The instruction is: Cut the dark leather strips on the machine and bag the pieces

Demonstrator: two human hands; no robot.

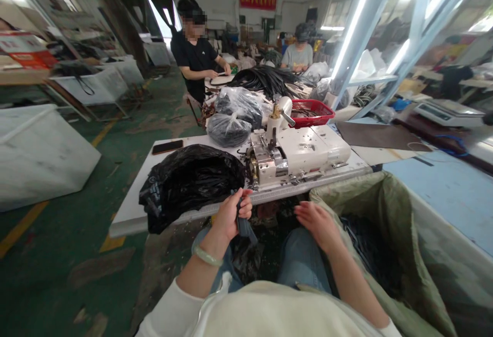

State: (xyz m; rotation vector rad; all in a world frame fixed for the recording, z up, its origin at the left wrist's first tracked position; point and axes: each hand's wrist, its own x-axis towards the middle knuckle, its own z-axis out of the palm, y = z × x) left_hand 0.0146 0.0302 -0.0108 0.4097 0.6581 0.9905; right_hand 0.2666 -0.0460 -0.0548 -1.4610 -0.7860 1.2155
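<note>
Head view: the left hand [229, 214] closes its fingers around a dark fabric strip [243, 225] just in front of the cream industrial machine [296, 154], while the right hand [316, 224] hangs slightly open and empty beside the olive fabric bin [370, 195].

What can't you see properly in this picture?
All in the head view:
- Dark strip: the left hand hides part of it.
- Black plastic bag: its folds hide the inside.
- Red plastic basket: its contents look too small.
- Green sack: its dark contents sit in shadow.
</note>
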